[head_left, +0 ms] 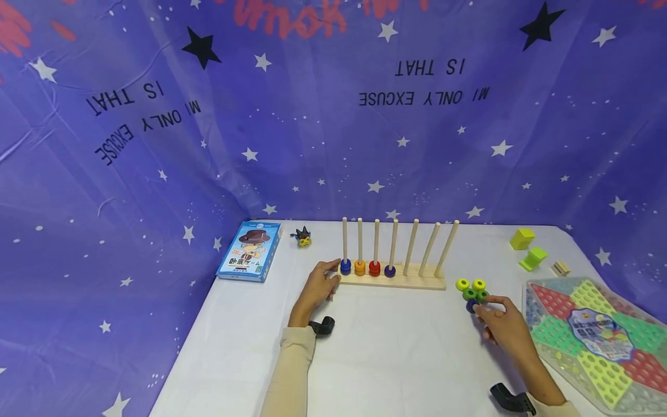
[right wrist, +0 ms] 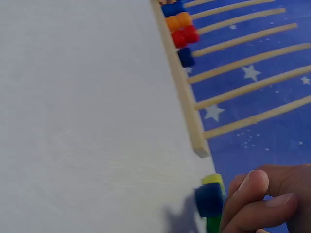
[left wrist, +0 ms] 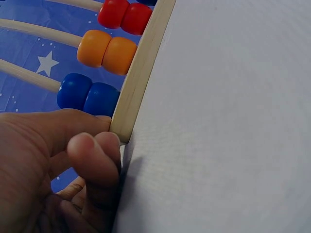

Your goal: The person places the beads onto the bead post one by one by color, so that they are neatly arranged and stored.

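Note:
A wooden peg rack point(head_left: 396, 281) with several upright pegs stands mid-table. Its first pegs carry two blue beads point(head_left: 345, 266), two orange beads point(head_left: 360, 267), two red beads point(head_left: 374, 268) and one dark purple bead point(head_left: 390, 270); the pegs to the right are bare. My left hand point(head_left: 316, 288) grips the left end of the rack's base point(left wrist: 138, 87) between thumb and fingers. Right of the rack, my right hand point(head_left: 504, 327) pinches another dark purple bead point(right wrist: 210, 200) at its fingertips. Close by lie two yellow beads point(head_left: 462, 284) and two green beads point(head_left: 469, 294).
A blue card box point(head_left: 250, 252) and a small dark figurine point(head_left: 302, 236) lie at the back left. On the right are a Chinese checkers board point(head_left: 594, 336) in clear wrapping, lime-green blocks point(head_left: 523, 238) and a small wooden piece point(head_left: 561, 268). A purple star-print cloth point(head_left: 333, 150) hangs behind.

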A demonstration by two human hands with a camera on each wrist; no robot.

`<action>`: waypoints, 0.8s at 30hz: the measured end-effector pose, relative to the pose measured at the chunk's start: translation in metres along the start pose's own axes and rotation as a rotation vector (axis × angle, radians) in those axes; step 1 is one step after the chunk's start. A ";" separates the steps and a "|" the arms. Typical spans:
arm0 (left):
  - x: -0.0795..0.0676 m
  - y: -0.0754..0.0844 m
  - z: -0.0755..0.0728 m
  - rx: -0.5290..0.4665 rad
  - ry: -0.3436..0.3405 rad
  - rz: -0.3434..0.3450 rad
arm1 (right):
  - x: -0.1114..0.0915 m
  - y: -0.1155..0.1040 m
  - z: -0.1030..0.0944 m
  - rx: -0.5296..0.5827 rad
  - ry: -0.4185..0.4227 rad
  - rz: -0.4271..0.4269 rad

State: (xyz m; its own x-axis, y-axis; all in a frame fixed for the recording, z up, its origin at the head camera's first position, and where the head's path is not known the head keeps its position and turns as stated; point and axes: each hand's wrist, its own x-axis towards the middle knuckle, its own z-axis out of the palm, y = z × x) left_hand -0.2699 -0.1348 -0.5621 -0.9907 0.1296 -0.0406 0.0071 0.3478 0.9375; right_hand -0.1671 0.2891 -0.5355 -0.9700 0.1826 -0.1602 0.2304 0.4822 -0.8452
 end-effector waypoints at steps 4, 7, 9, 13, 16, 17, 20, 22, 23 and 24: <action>-0.001 -0.001 0.001 0.008 0.000 0.022 | 0.001 0.007 0.009 -0.051 -0.026 0.012; -0.002 0.000 0.001 0.020 -0.008 0.033 | 0.002 0.011 0.012 -0.104 -0.029 0.005; -0.002 0.001 0.001 0.020 -0.009 0.035 | 0.002 0.012 0.014 -0.128 -0.025 0.001; -0.001 0.002 0.001 0.019 -0.008 0.034 | 0.002 0.010 0.016 -0.138 -0.017 0.002; -0.001 0.002 0.001 0.023 -0.006 0.027 | 0.001 0.003 0.013 -0.082 -0.036 0.022; -0.001 0.001 0.001 0.025 -0.007 0.027 | 0.000 -0.002 0.011 -0.057 -0.042 0.025; 0.000 0.001 0.000 0.031 -0.003 0.024 | 0.000 -0.021 0.002 0.018 -0.037 -0.003; 0.000 0.001 -0.001 0.030 0.001 0.024 | 0.001 -0.039 -0.006 0.062 -0.017 -0.055; -0.001 0.001 -0.001 0.028 0.002 0.024 | 0.001 -0.048 -0.010 0.059 0.001 -0.087; -0.001 0.002 -0.001 0.026 0.004 0.027 | 0.002 -0.057 -0.014 0.058 0.018 -0.117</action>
State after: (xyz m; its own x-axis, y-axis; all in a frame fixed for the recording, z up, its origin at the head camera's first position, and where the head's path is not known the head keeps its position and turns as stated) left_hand -0.2692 -0.1356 -0.5602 -0.9907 0.1357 -0.0138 0.0375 0.3681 0.9290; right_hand -0.1814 0.2741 -0.4803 -0.9883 0.1439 -0.0501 0.1105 0.4504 -0.8859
